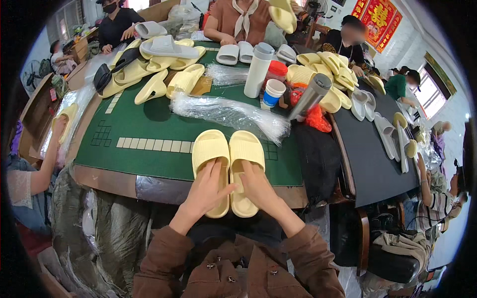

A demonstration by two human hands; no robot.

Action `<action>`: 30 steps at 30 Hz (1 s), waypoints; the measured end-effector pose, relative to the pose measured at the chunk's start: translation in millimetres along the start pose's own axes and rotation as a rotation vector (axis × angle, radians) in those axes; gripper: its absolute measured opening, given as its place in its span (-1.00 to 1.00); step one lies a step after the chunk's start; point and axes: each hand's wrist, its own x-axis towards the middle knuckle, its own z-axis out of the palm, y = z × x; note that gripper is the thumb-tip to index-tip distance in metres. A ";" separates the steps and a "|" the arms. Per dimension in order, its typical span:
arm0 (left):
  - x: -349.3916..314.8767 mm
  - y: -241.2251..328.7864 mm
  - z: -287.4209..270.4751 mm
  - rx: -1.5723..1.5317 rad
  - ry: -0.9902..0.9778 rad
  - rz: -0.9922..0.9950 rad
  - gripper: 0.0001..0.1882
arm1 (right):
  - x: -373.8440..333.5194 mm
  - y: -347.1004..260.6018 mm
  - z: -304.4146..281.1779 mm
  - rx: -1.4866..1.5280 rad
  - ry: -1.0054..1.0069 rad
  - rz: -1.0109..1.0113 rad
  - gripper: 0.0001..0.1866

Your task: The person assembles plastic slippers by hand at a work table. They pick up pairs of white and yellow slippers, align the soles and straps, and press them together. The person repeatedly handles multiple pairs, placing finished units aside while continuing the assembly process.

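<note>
Head view: where are the person's two hands?

Both at the near edge of the table, each at one slipper of a pale yellow pair. The left hand (211, 184) reaches into the left slipper (210, 144), and the right hand (256, 184) into the right slipper (247, 144).

How are the fingers set?

On the left hand they sit narrow, going under the strap, with the thumb spread away to the right. The right hand's fingers go under its strap too. The fingertips are hidden, so I cannot tell whether either hand grips.

And the pair itself?

Side by side, toes pointing to the far side, heels at the near edge of the green mat (149, 134).

What lies around it?

Just beyond is a bundle of clear plastic bags (228, 114). Farther right stand a white bottle (259, 69), a blue-and-white cup (274, 93) and a grey tumbler (313, 94), with a red plastic bag (318, 118) near the tumbler.

More slippers?

Yes: a yellow and grey pile (131, 74) at far left, and a yellow pile (343, 74) at far right. Across the table, a person in a brown top (223, 22) holds up yellow footwear (283, 17).
</note>
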 end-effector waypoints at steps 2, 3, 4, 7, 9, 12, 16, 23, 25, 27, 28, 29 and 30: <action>9.8 4.0 1.8 -0.001 -0.058 -0.033 -0.13 | 7.9 7.2 2.6 -0.090 -0.008 -0.042 -0.74; 15.1 5.7 2.4 -0.001 -0.086 -0.048 -0.07 | 11.3 10.3 2.7 -0.123 -0.001 -0.055 -0.77; 21.3 6.4 1.7 -0.011 -0.160 -0.100 -0.03 | 14.7 13.4 4.2 -0.153 0.006 -0.070 -0.81; 33.4 5.6 2.2 -0.027 -0.289 -0.181 0.05 | 23.9 29.8 15.5 -0.200 -0.156 0.040 -0.85; 35.8 0.9 8.5 -0.018 -0.254 -0.138 0.04 | 24.4 29.5 18.0 -0.177 -0.134 0.073 -0.80; 39.2 -1.3 16.6 0.058 -0.169 -0.120 0.02 | 26.4 33.5 21.1 -0.109 -0.185 0.134 -0.70; 44.3 5.5 25.2 0.093 -0.092 -0.171 -0.13 | 32.4 22.8 11.0 0.057 -0.220 0.270 -0.59; 46.9 -0.9 46.8 0.202 0.098 -0.152 -0.34 | 34.2 15.1 5.5 0.096 -0.238 0.298 -0.56; 47.0 -1.0 48.7 0.206 0.142 -0.144 -0.38 | 34.0 15.8 2.0 0.091 -0.265 0.255 -0.57; 46.9 0.6 49.7 0.185 0.173 -0.121 -0.42 | 31.8 24.4 5.6 0.146 -0.256 0.278 -0.58; 45.7 0.7 49.7 0.189 0.202 -0.112 -0.44 | 32.0 25.1 6.7 0.175 -0.253 0.287 -0.58; 44.4 1.2 49.6 0.193 0.230 -0.103 -0.46 | 31.5 25.7 7.3 0.157 -0.262 0.272 -0.61; 44.0 1.7 49.2 0.197 0.258 -0.093 -0.49 | 30.9 26.3 7.7 0.138 -0.271 0.257 -0.64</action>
